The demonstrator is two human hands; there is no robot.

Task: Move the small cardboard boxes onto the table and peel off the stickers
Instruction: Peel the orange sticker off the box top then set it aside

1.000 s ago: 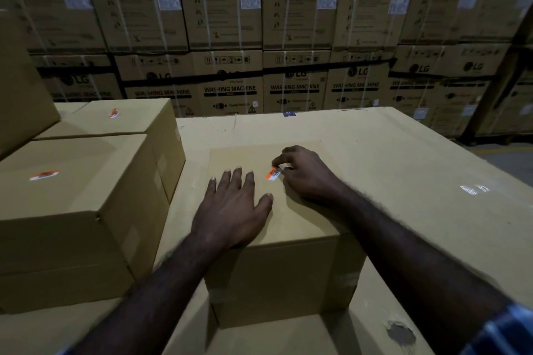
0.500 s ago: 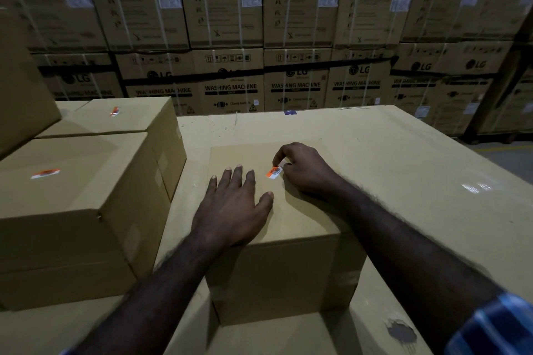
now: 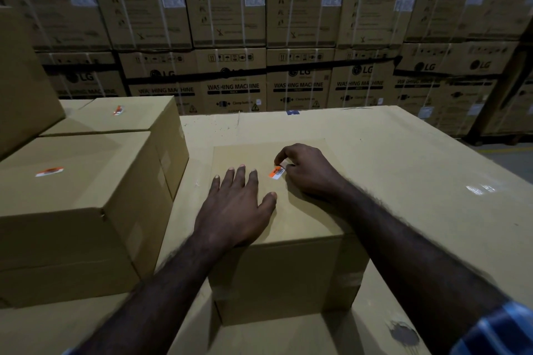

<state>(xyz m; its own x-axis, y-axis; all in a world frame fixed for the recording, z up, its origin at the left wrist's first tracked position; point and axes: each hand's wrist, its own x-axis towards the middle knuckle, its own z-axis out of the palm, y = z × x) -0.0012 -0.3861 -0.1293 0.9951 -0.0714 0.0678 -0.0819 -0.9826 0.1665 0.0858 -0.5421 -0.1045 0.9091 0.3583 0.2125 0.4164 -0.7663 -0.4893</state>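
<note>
Pinning the small cardboard box (image 3: 288,239) flat on the table (image 3: 403,158) with spread fingers, the left hand (image 3: 233,210) steadies it so the right hand (image 3: 305,171) can pinch and lift the orange sticker (image 3: 277,172) on its top.

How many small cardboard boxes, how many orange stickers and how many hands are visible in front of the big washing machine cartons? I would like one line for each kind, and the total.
Small cardboard boxes: 3, the middle box, the near left box and the far left box.
Orange stickers: 3, the middle sticker, the near left sticker and the far left sticker.
Hands: 2, the left hand and the right hand.
Total: 8
</note>
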